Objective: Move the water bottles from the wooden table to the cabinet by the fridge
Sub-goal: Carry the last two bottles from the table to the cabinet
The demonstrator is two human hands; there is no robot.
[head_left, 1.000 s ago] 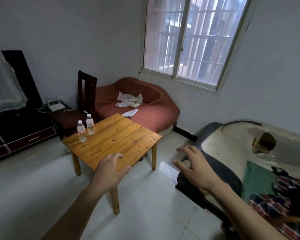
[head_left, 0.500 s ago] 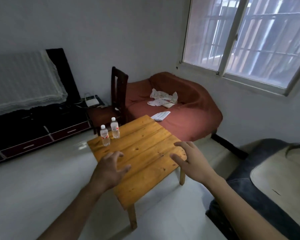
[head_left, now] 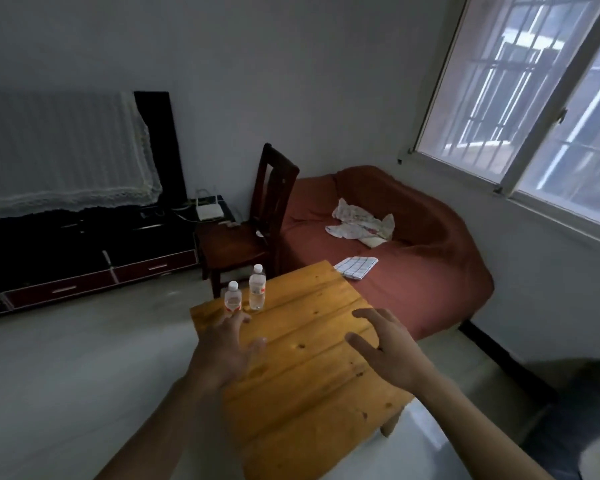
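Observation:
Two small clear water bottles with white caps and red labels stand upright at the far left corner of the wooden table (head_left: 312, 382). The nearer bottle (head_left: 232, 297) is on the left, the taller-looking bottle (head_left: 257, 287) just right of it. My left hand (head_left: 227, 351) hovers over the table with fingers spread, its fingertips just short of the nearer bottle. My right hand (head_left: 385, 344) is over the table's right half, fingers apart and holding nothing. No fridge or cabinet beside one is in view.
A dark wooden chair (head_left: 253, 233) stands right behind the table's far corner. A red-covered sofa (head_left: 413, 258) with cloths on it sits to the right under the window. A low black TV unit (head_left: 84, 258) runs along the left wall. Light floor tiles lie to the left.
I have come closer to the table and the view has swung left. Both hands now reach over the tabletop, the left one nearer the bottles. The bottles have not moved.

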